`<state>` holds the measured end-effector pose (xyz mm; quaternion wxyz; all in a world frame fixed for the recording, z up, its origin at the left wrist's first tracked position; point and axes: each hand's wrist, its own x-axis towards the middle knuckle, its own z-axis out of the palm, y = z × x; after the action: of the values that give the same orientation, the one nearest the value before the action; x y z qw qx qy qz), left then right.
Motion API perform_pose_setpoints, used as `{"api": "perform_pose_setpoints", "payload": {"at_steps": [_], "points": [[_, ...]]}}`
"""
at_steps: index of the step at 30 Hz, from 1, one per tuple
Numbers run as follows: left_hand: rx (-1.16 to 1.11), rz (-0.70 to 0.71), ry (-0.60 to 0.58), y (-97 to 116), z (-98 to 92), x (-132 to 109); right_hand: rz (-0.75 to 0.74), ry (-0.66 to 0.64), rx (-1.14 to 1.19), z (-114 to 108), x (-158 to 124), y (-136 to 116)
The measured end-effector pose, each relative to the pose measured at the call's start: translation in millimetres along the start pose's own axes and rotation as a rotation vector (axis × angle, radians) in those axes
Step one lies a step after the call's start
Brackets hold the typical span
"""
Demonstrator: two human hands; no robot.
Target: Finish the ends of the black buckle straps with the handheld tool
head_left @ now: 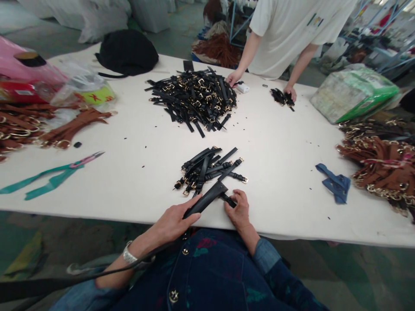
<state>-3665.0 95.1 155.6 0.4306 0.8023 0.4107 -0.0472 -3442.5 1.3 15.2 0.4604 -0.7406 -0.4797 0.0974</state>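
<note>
My left hand [177,222] is closed around a thick black stick-like tool [207,199], from which a black cord seems to run back over my forearm. In my right hand [240,211], thumb and fingers pinch a short black strap [229,200], its near end hidden by the fingers. The strap lies right beside the tool's tip; whether they touch I cannot tell. Just beyond both hands lies a small pile of black buckle straps [207,168] with gold buckles.
A larger heap of black straps [197,97] lies farther back, near a co-worker's hand [232,78]. Teal-handled pliers [65,172] lie left, by brown straps [78,125]. Blue cloth [335,183], more brown straps [385,168] and a green-white package [359,95] are right; a black bag [128,52] sits at back left.
</note>
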Motion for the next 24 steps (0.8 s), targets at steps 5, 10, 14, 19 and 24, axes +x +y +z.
{"api": "perform_pose_setpoints", "payload": {"at_steps": [5,10,14,19,24], "points": [[0.000,-0.001,-0.065,-8.2,-6.6,-14.2,-0.008,-0.001,0.001,1.2,-0.4,2.4],[0.103,0.012,-0.028,10.5,7.1,-4.3,-0.007,-0.004,0.017,1.0,0.1,2.7],[0.080,0.053,0.038,17.4,15.6,9.5,-0.012,-0.003,0.021,0.5,-0.5,3.2],[-0.011,0.031,0.062,1.6,5.2,3.2,0.004,-0.027,0.009,1.3,-1.6,6.3],[0.006,-0.008,-0.031,-2.4,-5.2,-15.3,0.015,-0.012,0.022,2.8,-1.1,6.3]]}}
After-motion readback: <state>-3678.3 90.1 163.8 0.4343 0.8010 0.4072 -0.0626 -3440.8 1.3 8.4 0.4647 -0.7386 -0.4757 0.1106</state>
